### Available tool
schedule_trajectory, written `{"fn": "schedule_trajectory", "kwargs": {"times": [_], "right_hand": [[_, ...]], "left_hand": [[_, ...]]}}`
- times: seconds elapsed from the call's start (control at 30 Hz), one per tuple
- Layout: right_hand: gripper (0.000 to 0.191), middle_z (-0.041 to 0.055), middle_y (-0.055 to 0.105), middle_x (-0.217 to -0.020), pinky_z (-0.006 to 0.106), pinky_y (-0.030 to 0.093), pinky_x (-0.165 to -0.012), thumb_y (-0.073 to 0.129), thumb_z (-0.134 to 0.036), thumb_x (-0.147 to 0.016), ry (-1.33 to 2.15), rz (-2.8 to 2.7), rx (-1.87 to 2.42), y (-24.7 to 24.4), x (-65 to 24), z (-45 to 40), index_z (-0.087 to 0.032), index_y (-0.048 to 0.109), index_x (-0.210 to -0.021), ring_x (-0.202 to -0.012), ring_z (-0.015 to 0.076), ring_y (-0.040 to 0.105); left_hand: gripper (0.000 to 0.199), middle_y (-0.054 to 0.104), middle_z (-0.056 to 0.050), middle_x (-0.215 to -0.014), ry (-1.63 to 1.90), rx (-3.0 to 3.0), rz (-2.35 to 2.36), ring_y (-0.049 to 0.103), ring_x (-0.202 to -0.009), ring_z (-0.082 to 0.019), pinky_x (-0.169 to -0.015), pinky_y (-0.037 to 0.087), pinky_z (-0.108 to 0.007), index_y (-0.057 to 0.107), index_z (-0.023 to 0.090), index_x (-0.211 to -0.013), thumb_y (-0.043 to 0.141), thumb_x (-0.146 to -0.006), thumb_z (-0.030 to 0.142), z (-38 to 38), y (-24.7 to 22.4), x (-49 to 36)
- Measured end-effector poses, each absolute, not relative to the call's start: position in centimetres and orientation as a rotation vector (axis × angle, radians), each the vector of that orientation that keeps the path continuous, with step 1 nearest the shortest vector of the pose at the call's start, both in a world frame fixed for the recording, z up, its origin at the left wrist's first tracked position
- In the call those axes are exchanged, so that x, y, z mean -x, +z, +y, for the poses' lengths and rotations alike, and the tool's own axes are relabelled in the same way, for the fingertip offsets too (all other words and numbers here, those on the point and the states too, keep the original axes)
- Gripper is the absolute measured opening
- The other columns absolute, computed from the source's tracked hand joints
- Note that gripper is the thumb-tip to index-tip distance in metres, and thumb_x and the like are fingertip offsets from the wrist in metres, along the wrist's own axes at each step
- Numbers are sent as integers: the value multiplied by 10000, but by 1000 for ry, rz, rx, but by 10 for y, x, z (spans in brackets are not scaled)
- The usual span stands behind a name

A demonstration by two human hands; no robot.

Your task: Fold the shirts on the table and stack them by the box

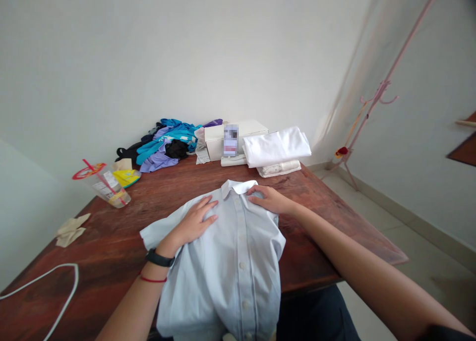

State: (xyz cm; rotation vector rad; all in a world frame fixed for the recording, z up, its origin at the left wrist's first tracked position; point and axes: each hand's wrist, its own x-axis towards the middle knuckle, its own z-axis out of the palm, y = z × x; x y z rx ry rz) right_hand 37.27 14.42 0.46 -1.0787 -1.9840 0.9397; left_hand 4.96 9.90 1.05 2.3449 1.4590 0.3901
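Note:
A light-coloured, short-sleeved button-up shirt lies front side up on the dark wooden table, its collar pointing away from me and its lower end at the near edge. My left hand rests flat on the shirt's left chest area, fingers spread. At the right shoulder, just beside the collar, my right hand touches the cloth with its fingers bent. Whether those fingers pinch the fabric is hard to make out, though the thumb and fingertips stand apart.
A plastic cup with a straw stands at the left, near a crumpled tissue and a white cable. Along the wall are a clothes pile, a white box and folded white cloth. A pink coat rack stands right.

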Motion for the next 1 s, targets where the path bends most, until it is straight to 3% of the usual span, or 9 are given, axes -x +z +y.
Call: {"fn": "schedule_trajectory", "kwargs": {"times": [0.33, 1.0], "right_hand": [[226, 63, 727, -1152, 389, 452, -1019, 609, -357, -933, 888, -2106, 1150, 13, -372, 139, -215, 684, -1092, -1084, 257, 663], [230, 57, 736, -1123, 392, 467, -1000, 626, -357, -921, 856, -2102, 1153, 9, -372, 140, -224, 693, -1096, -1059, 255, 672]], "left_hand": [[559, 325, -111, -1644, 330, -2393, 1508, 296, -1520, -281, -1240, 251, -456, 522, 209, -1479, 497, -989, 478, 98, 11, -51], [562, 341, -108, -1637, 346, -2391, 1503, 298, -1519, -291, -1232, 270, -485, 527, 222, -1476, 492, -989, 499, 97, 10, -50]]}}
